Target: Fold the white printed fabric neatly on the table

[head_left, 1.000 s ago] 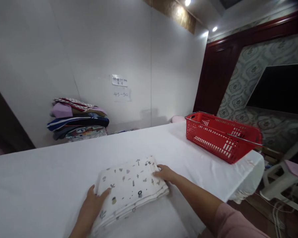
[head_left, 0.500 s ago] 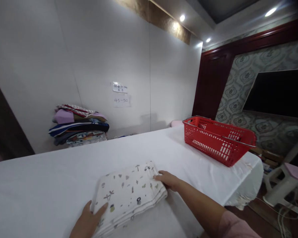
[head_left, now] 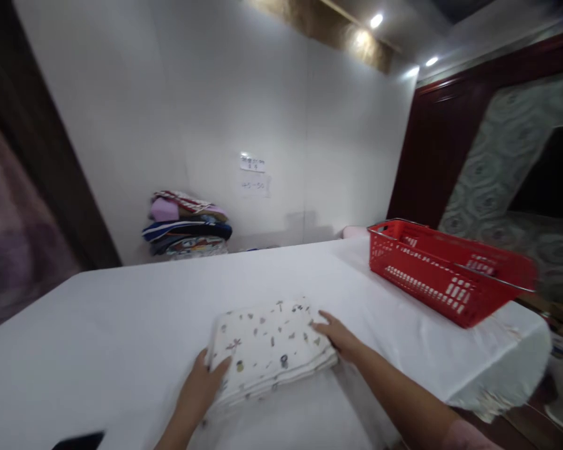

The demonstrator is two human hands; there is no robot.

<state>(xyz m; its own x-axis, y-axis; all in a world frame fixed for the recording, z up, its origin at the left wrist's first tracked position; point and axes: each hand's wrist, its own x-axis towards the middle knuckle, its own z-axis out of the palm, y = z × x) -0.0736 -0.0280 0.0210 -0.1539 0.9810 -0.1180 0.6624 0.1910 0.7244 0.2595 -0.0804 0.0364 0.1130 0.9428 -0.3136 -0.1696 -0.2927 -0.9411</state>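
A folded white cloth (head_left: 269,344) with small printed motifs lies on the white-covered table in front of me, its layered edge facing me. My left hand (head_left: 201,384) grips its left side, thumb over the top and the other fingers at the edge, partly hidden. On the opposite side, my right hand (head_left: 340,337) has its thumb on the upper layer while its fingers go down around the right edge, out of sight. Whether the cloth is lifted at all, I cannot tell.
A red plastic basket (head_left: 417,275) with metal handles stands on the table (head_left: 136,337) at right. Behind the far edge rises a stack of folded clothes (head_left: 187,228) against the white wall, near paper labels (head_left: 253,184). A dark object (head_left: 79,440) shows at bottom left.
My view has turned left, so the whole scene sits further right, and a dark object appears at bottom left. Both hands keep their places on the cloth's sides.
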